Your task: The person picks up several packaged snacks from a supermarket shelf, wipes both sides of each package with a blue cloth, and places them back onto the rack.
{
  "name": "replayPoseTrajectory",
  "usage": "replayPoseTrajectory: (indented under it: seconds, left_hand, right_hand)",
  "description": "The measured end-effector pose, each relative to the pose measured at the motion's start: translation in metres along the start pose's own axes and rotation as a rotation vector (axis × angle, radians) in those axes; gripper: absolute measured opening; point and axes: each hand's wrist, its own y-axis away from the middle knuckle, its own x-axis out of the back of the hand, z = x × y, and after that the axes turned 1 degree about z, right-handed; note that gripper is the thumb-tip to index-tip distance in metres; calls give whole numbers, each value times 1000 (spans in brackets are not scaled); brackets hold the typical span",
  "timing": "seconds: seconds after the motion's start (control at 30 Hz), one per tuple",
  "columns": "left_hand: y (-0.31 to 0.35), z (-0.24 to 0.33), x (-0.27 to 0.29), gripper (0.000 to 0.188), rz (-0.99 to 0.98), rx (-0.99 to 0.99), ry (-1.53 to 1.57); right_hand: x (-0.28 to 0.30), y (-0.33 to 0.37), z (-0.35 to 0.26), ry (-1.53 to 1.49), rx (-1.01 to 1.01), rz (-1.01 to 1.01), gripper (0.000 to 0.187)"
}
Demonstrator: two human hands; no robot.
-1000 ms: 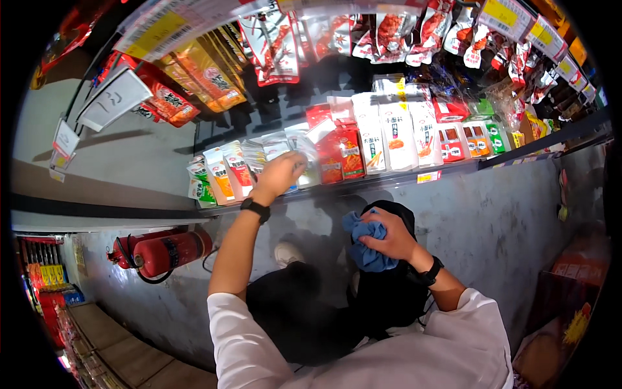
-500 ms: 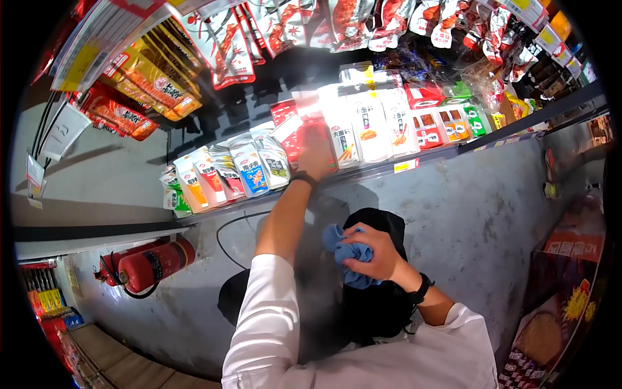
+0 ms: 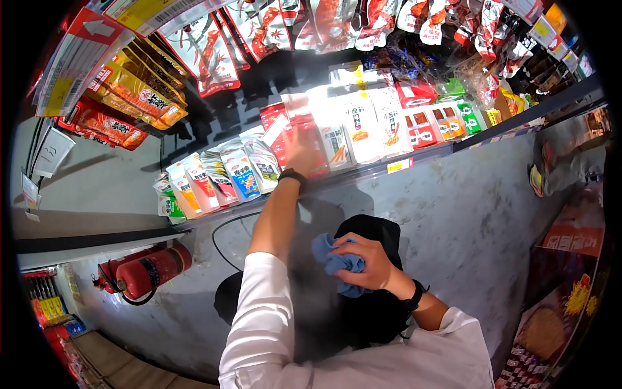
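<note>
My left hand (image 3: 300, 150) reaches to the shelf and grips a red snack packet (image 3: 316, 144) near its lower part; glare and blur soften the fingers. The packet's pale top is smeared while its neighbours look sharp. Another red packet (image 3: 275, 133) leans just left of it, and white pouches (image 3: 361, 126) stand to its right. Close to my body, above the dark knee, my right hand (image 3: 367, 259) is closed round a crumpled blue cloth (image 3: 343, 262).
Upright small pouches (image 3: 243, 175) line the shelf's front left. Boxed snacks (image 3: 421, 128) fill its right part. Packets (image 3: 262, 29) hang overhead. A shelf edge (image 3: 363, 170) with a price tag runs across. Red fire extinguishers (image 3: 154, 269) lie on the grey floor (image 3: 453, 220) at left.
The whole view has shifted slightly, moving the shelf a little left in the picture. My left hand stays at the red packet. My right hand keeps the cloth, which has shifted slightly left.
</note>
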Motion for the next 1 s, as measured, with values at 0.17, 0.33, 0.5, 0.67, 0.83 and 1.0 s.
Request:
replayPoseTrajectory:
  seconds: [0.17,0.33,0.5,0.67,0.83,1.0]
  left_hand:
    - [-17,28,23,54,-38,-27,-11]
    - [-14,7,7,43,88,-10,30]
    - [-18,5,22,17,128,83,375]
    - [-12,12,48,15,126,-4,321]
    - [-6,2,45,12,105,-1,386]
    - [-2,7,62,13,-91,90,495]
  right_hand:
    - [6,1,7,22,-3,40,32]
    - [4,-4,6,-7,-6,2,31]
    - [6,-9,10,-43,-57,-42,33]
    - [5,-16,13,-35,-6,-11,31]
    - [2,-21,13,-30,-25,-48,31]
    - [2,-24,17,-56,-32,-47,32]
